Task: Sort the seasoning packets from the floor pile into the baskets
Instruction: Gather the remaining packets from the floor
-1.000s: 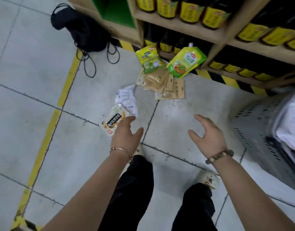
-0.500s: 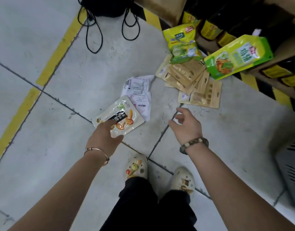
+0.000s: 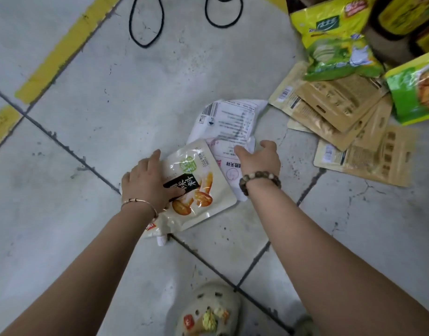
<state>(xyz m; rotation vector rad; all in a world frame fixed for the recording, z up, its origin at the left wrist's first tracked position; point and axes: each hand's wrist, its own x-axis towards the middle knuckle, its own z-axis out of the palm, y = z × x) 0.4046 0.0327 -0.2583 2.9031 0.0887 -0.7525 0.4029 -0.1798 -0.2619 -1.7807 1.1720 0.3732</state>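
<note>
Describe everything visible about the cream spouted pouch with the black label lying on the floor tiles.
The cream plastic spouted pouch is glossy, printed with a black label band, a green badge and orange-brown food pictures. Its white cap points toward the person. It lies face up on grey floor tiles, overlapping a white printed packet. The left hand holds its left edge, thumb across the label.

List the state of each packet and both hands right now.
left hand, holds the cream spout pouch, thumb across its front.
cream spout pouch, face up, overlapping the white packet.
right hand, fingers bent onto the white packet; grip unclear.
white packet, crumpled, printed back up.
tan packets, fanned flat on the floor, untouched.
green-yellow bag, lying on the tan packets.
</note>
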